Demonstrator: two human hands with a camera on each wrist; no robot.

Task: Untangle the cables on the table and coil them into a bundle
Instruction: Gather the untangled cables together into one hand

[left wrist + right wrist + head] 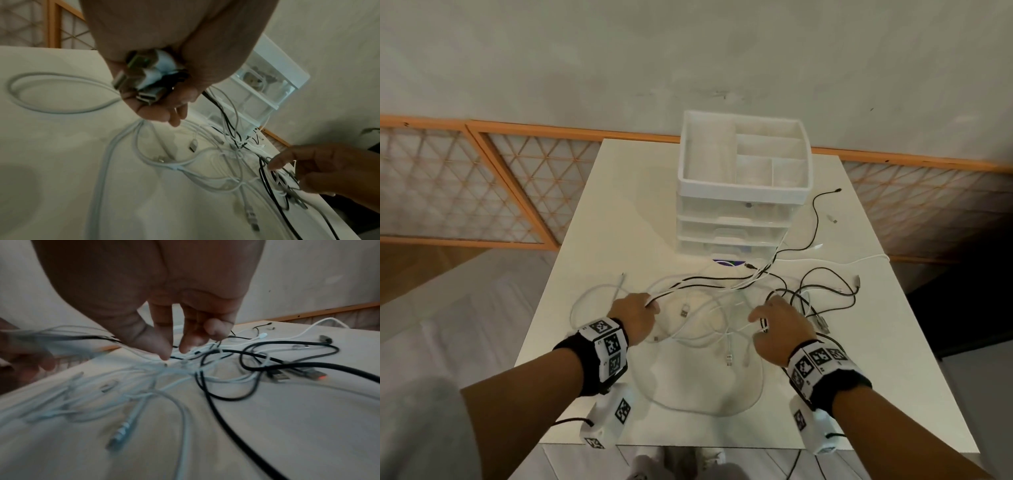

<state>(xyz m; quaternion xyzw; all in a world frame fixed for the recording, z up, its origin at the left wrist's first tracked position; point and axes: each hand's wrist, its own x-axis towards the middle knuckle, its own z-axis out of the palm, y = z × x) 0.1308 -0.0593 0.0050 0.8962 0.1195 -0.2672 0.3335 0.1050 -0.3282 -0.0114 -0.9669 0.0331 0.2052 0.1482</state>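
Note:
A tangle of white cables [717,310] and black cables [822,274] lies spread over the white table [619,205]. My left hand [650,305] grips a bunch of cable ends; in the left wrist view several USB plugs [141,81] stick out of its fist [160,100], and black and white strands run from it toward the drawers. My right hand [763,318] hovers over the black cables on the right. Its fingers [162,352] hang straight down, tips just at the knot [185,363], with nothing clearly pinched.
A white plastic drawer organiser [743,192] with an open top tray stands at the back middle of the table. Loose cable ends trail to the right edge [873,257]. Orange-framed lattice panels [482,188] line the wall behind.

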